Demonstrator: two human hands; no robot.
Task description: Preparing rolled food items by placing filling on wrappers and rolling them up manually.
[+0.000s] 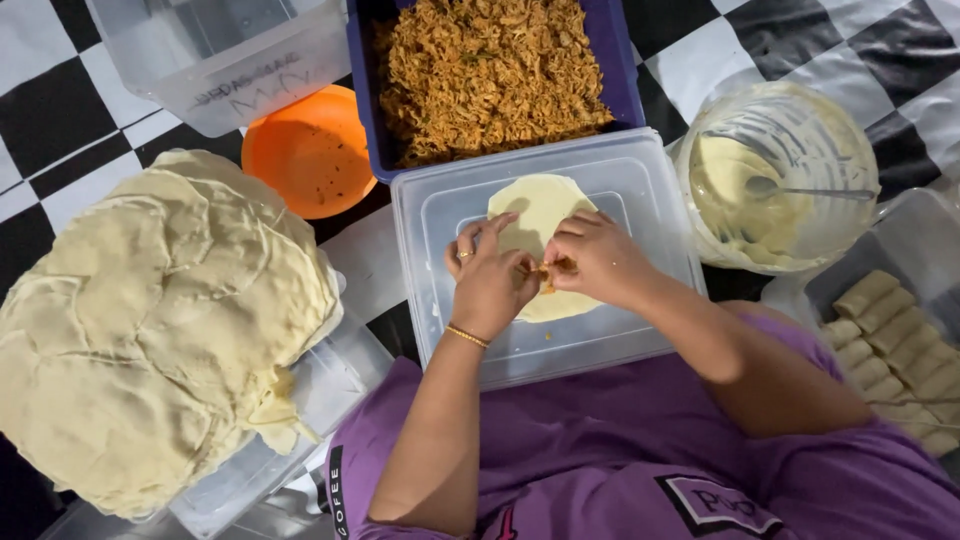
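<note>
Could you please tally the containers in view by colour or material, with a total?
Clear plastic tubs: 3, one top left, one upturned under both hands, one at right holding pale rolled pastries.
Blue rectangular tub of shredded filling: 1.
Round orange plastic bowl: 1.
Round clear bowl of pale batter with a spoon: 1.
Total: 6.
</note>
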